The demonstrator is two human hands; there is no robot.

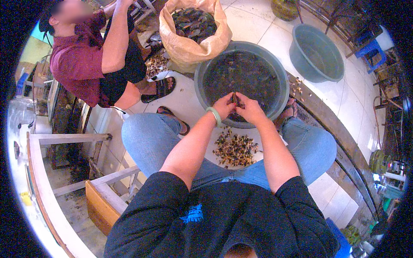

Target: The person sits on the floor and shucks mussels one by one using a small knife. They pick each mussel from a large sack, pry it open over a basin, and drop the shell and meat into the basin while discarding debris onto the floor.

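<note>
Both my hands meet over the near part of a wide grey plastic tub [284, 93] filled with dark mussel-like shellfish. My left hand [225, 105], with a pale green bangle at its wrist, pinches one dark shell [235, 97] from the left. From the right, my right hand [250, 108] grips the same shell. Below the tub, between my knees, a pile of small brown and yellowish scraps [235, 146] lies on the floor. Just beyond the tub stands an open woven sack [193, 48] holding many dark shells.
At the left a co-worker in a maroon shirt [77, 61] sits near another scrap pile [156, 66]. An empty-looking grey tub [314, 64] stands at the upper right, beyond a dark floor channel [342, 154]. A white frame with a wooden panel [101, 206] is at my lower left.
</note>
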